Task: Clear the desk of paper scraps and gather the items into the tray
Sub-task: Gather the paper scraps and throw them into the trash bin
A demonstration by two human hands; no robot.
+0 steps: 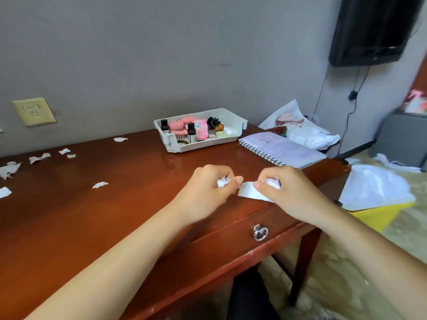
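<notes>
The paper scrap [249, 193] I'm holding is flat and thin, and I reckon nearly weightless. It will crumple or tear rather than resist, so any edge serves as a hold and a light squeeze is enough. My right hand [291, 191] pinches its right end, with more white paper bunched under the fingers. My left hand [208, 191] is curled round a small crumpled wad [223, 182], thumb just beside the scrap's free end. Both hands sit close together over the front edge of the tabletop [115, 218]. More loose scraps [100, 185] lie well to the left; on glossy wood they may skid, so I'd pinch from above. The tray [240, 122], holding small items, stands behind near the wall.
</notes>
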